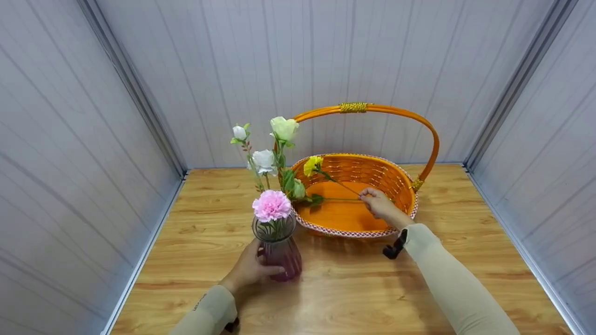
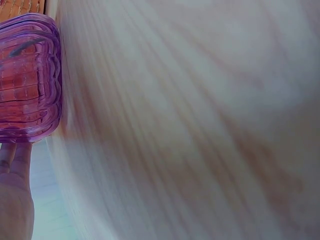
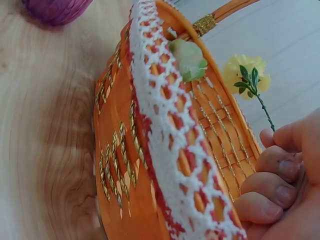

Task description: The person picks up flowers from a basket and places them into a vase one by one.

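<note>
While left hand (image 1: 250, 266) grips glass vase (image 1: 287, 263), right hand (image 1: 379, 203) pinches yellow carnation (image 1: 313, 165)

Left fingers and thumb curl round the vase on the wooden table (image 1: 344, 298). Right thumb and fingertips close on the carnation's stem, bloom above the orange wicker basket (image 1: 344, 222). The vase bears a pink carnation (image 1: 272, 205); a pale green rose (image 1: 298, 190) lies in the basket.
</note>
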### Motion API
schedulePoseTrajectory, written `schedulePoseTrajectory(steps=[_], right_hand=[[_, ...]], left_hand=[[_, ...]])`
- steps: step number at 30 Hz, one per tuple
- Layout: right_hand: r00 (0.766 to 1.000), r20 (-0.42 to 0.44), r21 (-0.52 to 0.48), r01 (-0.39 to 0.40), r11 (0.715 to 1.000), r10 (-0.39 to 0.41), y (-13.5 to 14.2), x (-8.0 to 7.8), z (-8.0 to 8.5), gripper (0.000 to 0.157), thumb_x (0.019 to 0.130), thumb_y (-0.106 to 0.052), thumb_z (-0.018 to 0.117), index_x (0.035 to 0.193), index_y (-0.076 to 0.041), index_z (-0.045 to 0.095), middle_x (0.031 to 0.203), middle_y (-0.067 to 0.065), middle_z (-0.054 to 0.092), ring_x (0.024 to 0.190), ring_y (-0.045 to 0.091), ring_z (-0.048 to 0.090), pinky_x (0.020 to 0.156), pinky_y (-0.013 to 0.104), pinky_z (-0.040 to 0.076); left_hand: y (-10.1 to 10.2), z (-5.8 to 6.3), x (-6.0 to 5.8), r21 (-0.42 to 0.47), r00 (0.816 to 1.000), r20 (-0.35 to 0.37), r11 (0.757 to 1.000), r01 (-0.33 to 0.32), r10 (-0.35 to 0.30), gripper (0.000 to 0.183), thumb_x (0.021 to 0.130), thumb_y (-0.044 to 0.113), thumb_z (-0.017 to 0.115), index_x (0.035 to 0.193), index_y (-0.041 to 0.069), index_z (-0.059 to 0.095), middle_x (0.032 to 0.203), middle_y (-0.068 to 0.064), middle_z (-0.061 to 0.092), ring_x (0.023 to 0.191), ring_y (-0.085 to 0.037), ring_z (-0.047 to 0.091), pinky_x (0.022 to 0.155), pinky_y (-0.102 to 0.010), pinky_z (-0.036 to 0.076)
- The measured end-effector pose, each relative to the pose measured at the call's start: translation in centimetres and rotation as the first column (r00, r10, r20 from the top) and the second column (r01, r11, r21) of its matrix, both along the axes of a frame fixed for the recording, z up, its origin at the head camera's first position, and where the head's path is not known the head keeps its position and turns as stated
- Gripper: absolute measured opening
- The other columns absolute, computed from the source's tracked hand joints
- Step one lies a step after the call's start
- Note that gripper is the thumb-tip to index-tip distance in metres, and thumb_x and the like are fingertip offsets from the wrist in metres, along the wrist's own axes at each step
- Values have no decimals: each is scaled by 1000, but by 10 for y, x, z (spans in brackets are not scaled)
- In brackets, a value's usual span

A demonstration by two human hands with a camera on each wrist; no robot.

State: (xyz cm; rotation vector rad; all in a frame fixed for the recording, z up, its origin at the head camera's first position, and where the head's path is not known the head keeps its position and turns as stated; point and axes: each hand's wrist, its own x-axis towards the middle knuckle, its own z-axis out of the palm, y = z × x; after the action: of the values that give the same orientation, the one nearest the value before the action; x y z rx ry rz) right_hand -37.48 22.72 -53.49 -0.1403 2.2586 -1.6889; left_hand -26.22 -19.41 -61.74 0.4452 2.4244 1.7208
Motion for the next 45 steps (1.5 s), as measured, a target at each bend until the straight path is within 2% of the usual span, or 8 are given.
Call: schedulePoseTrajectory(steps=[7,15,20,24,32,37,41,45], right_hand=[[1000,18,-35,8,999,-8,2,2,-2,21,119,-21,40,123,-9,56,69,-6,41,52,7,27,48,22,24],[999,20,-58,31,998,-30,4,5,-2,34,119,-24,41,140,-4,59,65,-8,39,50,7,26,48,23,24],[998,55,-116,35,993,-29,4,4,1,28,120,-23,38,133,-6,56,68,-8,38,53,7,26,50,22,24],[996,89,-182,7,983,9,4,3,3,24,120,-21,33,132,-5,48,69,-6,36,54,8,27,54,24,24],[990,135,-359,13,933,38,1,4,3,15,118,-12,32,127,-4,42,77,0,55,65,14,47,64,27,43],[989,119,-424,-34,905,93,-1,6,3,12,117,-7,32,126,-3,39,83,2,67,69,13,57,67,26,51],[982,121,-486,-67,871,143,-3,7,3,17,118,-6,31,133,-2,36,86,4,73,71,12,63,69,24,58],[975,135,-502,-87,861,178,-5,9,2,28,118,-6,31,146,-2,33,90,5,75,75,12,67,73,25,62]], left_hand=[[-1,0,0,9,1000,7,1000,0,0,98,78,25,100,159,16,46,158,-14,58,146,-41,55,124,-62,46],[-1,0,-1,-2,1000,25,1000,-2,2,101,77,30,101,161,23,45,162,-10,55,149,-39,53,125,-62,44],[-1,1,0,10,999,39,1000,0,0,101,77,30,101,161,24,45,163,-8,54,150,-38,52,127,-62,42],[0,3,1,22,1000,26,1000,8,-8,100,77,26,101,160,19,45,162,-12,55,148,-40,53,125,-61,44],[1,1,0,16,1000,4,1000,23,-23,101,78,24,101,160,14,43,160,-14,56,146,-41,56,123,-60,48],[1,1,0,0,1000,-2,1000,18,-18,99,78,25,101,160,15,45,160,-13,56,147,-39,55,124,-60,46],[1,1,-1,0,1000,-5,1000,18,-18,99,78,25,101,160,16,46,160,-12,56,147,-39,55,124,-61,46],[0,1,0,-5,1000,-4,1000,13,-13,99,78,26,101,160,16,45,159,-12,57,147,-39,54,124,-61,45]])
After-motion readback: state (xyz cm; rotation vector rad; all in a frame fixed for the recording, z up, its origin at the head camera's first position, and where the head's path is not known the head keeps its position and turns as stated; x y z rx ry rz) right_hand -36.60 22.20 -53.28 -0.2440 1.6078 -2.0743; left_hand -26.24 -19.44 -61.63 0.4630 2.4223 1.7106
